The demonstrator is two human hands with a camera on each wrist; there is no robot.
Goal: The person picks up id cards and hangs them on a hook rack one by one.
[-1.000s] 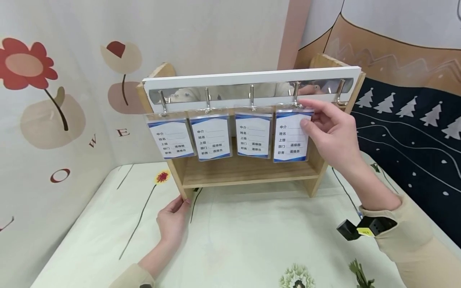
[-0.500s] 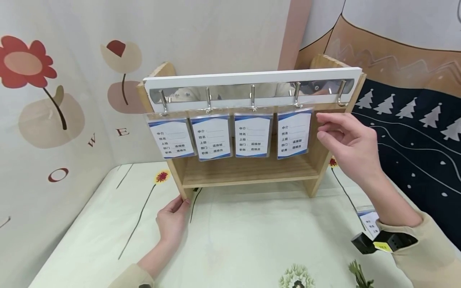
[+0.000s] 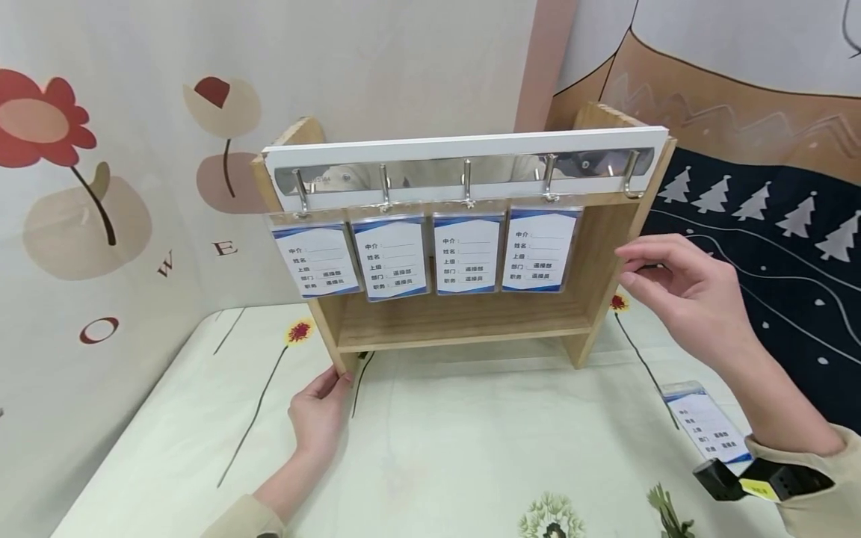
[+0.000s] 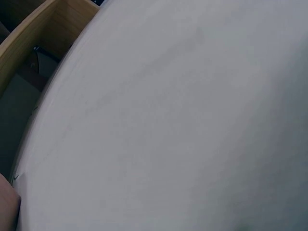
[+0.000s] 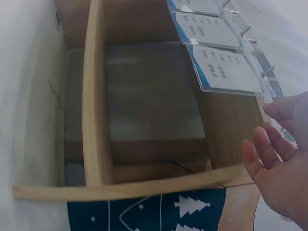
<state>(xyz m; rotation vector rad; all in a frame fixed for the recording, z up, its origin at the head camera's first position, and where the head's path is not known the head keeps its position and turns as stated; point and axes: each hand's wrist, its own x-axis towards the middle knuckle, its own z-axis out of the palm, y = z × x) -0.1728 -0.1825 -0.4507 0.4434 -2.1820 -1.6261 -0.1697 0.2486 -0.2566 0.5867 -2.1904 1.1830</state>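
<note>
A small wooden shelf (image 3: 464, 329) stands on the table, with a white hook rail (image 3: 417, 144) across its top front. Several clear-sleeved name badges hang side by side from the metal hooks; the rightmost hanging badge (image 3: 538, 250) is straight. My left hand (image 3: 316, 418) pinches the foot of the shelf's left side panel. To the right of the shelf, my right hand (image 3: 699, 299) is in the air, fingers loosely bent, touching nothing. The right wrist view shows this hand (image 5: 284, 163) apart from the nearest badge (image 5: 224, 70).
Another name badge (image 3: 709, 422) lies on the table at the right, partly behind the right wrist's camera. The rightmost hook (image 3: 631, 175) sits beyond the hanging badges. Printed curtains enclose the back and sides, and a flower-patterned cloth (image 3: 430, 448) covers the table.
My right hand has let go of the rightmost hanging badge and drawn away to the right and down. The badge on the table has come into sight. My left hand stays put.
</note>
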